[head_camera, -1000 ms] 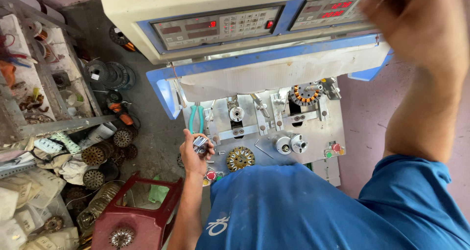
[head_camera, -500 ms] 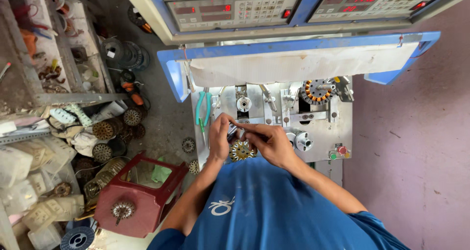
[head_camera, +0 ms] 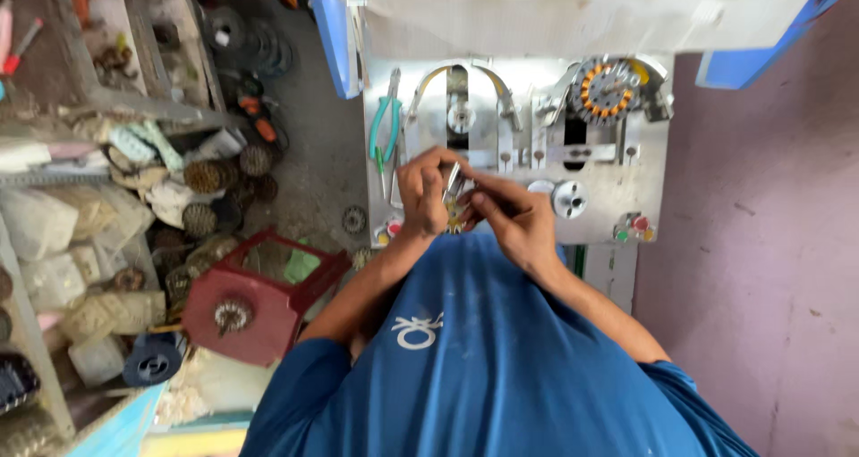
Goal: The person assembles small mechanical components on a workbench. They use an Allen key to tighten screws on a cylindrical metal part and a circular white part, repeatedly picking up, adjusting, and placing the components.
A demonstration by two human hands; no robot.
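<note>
Both hands have drawn closer together since a moment ago, fingertips meeting over a small toothed metal part [head_camera: 455,215]. Left hand [head_camera: 422,191] pinches it — right hand [head_camera: 512,217] closes on a thin metal tool [head_camera: 453,180] touching it. Just behind lies the steel machine plate [head_camera: 519,153], green-handled pliers [head_camera: 386,126] on its left edge.

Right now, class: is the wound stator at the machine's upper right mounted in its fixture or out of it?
Mounted. The wound stator sits in the machine plate, while both the left hand and right hand work lower down, apart from it.
</note>
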